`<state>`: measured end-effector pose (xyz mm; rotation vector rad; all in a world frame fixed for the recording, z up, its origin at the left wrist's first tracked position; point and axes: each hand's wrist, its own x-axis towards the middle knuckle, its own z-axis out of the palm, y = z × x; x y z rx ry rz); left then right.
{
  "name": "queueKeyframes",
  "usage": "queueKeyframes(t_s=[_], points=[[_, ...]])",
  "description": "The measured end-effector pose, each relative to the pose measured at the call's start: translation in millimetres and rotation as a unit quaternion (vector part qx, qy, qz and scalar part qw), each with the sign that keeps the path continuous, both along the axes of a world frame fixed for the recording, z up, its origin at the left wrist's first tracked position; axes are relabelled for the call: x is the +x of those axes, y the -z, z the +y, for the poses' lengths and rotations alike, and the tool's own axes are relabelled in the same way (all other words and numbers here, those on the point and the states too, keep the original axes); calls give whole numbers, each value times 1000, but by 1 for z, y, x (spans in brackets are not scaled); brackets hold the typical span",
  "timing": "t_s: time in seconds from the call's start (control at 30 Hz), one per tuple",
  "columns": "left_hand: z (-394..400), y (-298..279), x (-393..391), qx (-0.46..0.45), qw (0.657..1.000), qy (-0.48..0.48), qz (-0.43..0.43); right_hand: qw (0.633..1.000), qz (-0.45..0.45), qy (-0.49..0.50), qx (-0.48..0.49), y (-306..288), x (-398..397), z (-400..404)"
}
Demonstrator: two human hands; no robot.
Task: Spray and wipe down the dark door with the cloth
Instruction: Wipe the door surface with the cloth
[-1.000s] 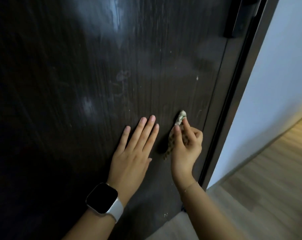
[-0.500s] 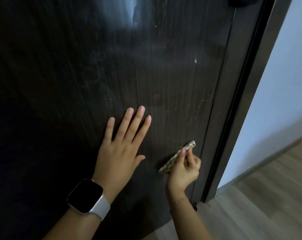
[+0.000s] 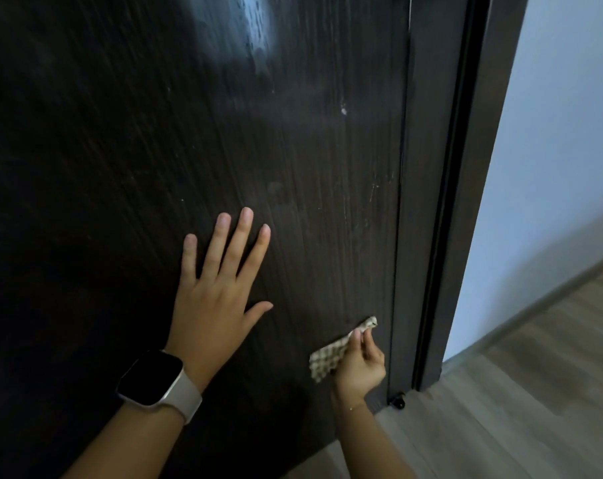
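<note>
The dark wood-grain door (image 3: 293,160) fills most of the view, with a wet sheen near its top and small pale marks near its right edge. My left hand (image 3: 213,292) lies flat on the door with fingers spread and straight; a watch sits on that wrist. My right hand (image 3: 360,364) grips a small checked cloth (image 3: 331,356) and holds it against the door low down, close to the door's right edge. No spray bottle is in view.
The dark door frame (image 3: 465,202) runs down right of the door, with a small black door stop (image 3: 398,402) at its foot. A pale wall (image 3: 562,150) and wood-look floor (image 3: 517,409) lie to the right.
My right hand has carried the cloth down the door along its right edge, from about mid-height of the view to near the bottom. My left hand stays flat on the door.
</note>
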<state>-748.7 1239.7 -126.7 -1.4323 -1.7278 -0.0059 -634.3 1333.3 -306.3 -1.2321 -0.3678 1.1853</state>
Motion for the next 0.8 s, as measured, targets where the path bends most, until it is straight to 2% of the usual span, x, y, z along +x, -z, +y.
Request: queueKeyframes(t_s=[0.1,0.2,0.27,0.33,0.4,0.47,0.53,0.67,0.8], points=[[0,0,0,2,1000,2,-2,999,-11,-6,35,-21,-2,0],[0,1,0,5,1000,10,-6,986,-15,-37,165,-51,-13,-7],[-1,1,-1,3,1000,13,-7,975,-42,-48,212,-51,-21,-12],[-1,0,0,2,1000,12,-10,982,-61,-37,174,-22,-22,-14],[-2,0,4,5,1000,15,-19,997,-46,-32,53,24,-15,-15],[-2,6,10,-3,999,36,-28,996,-17,-50,-68,56,-8,-17],[-2,21,17,-31,997,61,-28,992,-12,-59,-108,63,-9,-16],[-3,65,25,-98,990,85,-53,998,-55,-23,-22,34,-16,-10],[6,95,21,-126,989,44,-62,993,-71,1,96,14,-25,-9]])
